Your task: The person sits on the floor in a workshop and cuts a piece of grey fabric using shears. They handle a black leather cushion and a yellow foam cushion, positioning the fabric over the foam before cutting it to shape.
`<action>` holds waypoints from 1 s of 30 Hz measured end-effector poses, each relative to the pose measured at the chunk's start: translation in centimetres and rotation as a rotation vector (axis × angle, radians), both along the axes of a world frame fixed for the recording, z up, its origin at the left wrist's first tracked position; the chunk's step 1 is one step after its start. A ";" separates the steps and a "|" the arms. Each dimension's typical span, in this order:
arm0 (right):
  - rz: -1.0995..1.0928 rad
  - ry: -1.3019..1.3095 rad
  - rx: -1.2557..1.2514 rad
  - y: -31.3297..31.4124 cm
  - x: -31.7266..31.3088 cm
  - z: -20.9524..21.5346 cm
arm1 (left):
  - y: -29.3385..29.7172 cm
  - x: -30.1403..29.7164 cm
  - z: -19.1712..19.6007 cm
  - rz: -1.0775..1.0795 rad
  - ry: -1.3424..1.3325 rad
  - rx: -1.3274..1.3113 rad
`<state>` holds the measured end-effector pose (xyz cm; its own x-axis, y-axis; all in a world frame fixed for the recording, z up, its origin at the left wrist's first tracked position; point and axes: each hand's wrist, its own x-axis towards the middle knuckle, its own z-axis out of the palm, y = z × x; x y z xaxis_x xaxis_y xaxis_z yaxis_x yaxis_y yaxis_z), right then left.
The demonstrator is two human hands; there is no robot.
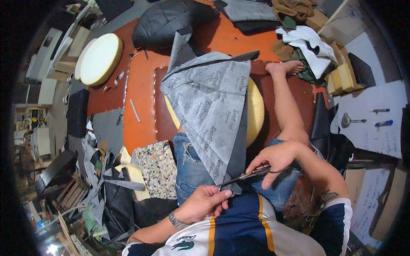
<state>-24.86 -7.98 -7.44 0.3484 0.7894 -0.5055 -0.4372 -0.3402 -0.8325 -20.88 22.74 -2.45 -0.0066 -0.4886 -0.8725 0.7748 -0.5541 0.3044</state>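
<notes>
My left hand (204,205), a watch at its wrist, pinches the narrow lower corner of a grey printed fabric piece (209,113) between thumb and fingers. Dark material shows along the fabric's edges. In my right hand (276,158) is a pair of scissors (252,173), its blades pointing left at the pinched corner. How far the blades are apart is hard to make out. The fabric spreads up and away from my lap over a round yellow foam pad (255,111), which shows at both sides.
Beyond the fabric sits a large black stuffed bundle (168,23). A round foam cushion (101,59) lies at the far left, a speckled foam block (157,170) beside my leg. Fabric scraps crowd the lower left. A white board (371,123) at right carries pens and a metal tool.
</notes>
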 end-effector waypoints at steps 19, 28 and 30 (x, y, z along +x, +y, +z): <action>-0.460 0.077 -0.012 4.4 -8.6 1.1 | 1.0 -0.5 -0.6 0.194 0.139 -0.023; -0.711 0.335 0.112 8.2 -10.3 3.3 | 0.6 0.0 -1.3 -0.032 0.066 -0.096; -0.711 0.420 0.079 8.4 -9.8 3.7 | 0.5 0.1 -1.3 -0.036 0.056 -0.098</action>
<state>-34.62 0.46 -3.78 0.5724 0.4906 -0.6571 -0.8056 0.1871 -0.5621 -20.78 23.23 -3.74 -0.0731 -0.5702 -0.8182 0.7720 -0.5518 0.3155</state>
